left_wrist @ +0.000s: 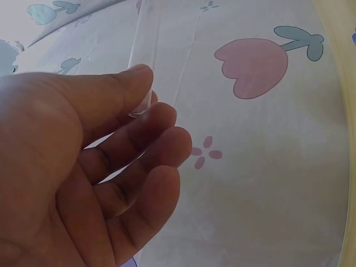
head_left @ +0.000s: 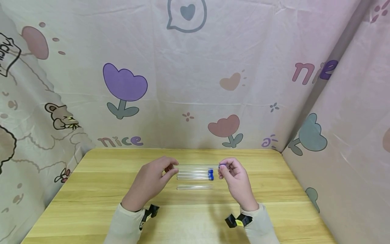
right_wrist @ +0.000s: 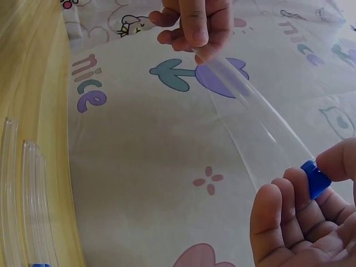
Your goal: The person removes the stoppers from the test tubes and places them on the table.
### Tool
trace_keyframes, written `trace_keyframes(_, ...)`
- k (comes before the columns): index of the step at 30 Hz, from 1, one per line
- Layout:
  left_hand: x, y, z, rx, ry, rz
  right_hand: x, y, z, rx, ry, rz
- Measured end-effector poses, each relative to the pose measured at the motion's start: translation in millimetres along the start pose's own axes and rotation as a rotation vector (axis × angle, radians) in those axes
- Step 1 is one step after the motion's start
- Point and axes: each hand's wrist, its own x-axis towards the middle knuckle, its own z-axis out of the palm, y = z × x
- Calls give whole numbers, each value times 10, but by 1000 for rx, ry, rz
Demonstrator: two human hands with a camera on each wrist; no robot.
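Note:
A clear test tube is held up level above the table between both hands. My left hand pinches its closed end between thumb and fingertips, which the left wrist view shows close up around the tube. At the other end, my right hand pinches the blue cap with thumb and fingers; the cap sits at the tube's mouth. Below the held tube, several capped test tubes lie side by side on the table, their blue caps towards the right. A test tube without a cap lies nearer to me.
The wooden table carries the tubes. A printed cloth hangs behind it and along both sides. Black wrist cameras are strapped over both sleeves.

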Motion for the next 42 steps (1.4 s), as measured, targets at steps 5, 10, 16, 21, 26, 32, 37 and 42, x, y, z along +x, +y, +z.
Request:
trace_keyframes(5, 3, 16, -5, 5, -9, -11, 3, -1, 2, -6, 7, -7)
trace_keyframes(10, 9, 15, 1, 14, -8, -16, 8, -4, 7, -12, 13, -10)
trace_keyframes(16, 12, 13, 8, 11, -3, -13, 11, -2, 7, -12, 16, -12)
trace_keyframes(21, 12, 19, 8, 10, 3, -12, 15, 8, 3, -4, 15, -16)
trace_keyframes(26, 14, 20, 10, 10, 6, -14, 19, 17, -4, -9, 12, -22)
trace_keyframes(32, 10, 11, 24, 6, 15, -4, 23, 30, -16, -11, 4, -30)
trace_keyframes(37, 2, -4, 53, 13, 4, -8, 12, 43, -18, -13, 7, -25)
trace_keyframes(42, 1, -2, 43, 26, 11, -17, 7, 53, -10, -26, 8, -21)
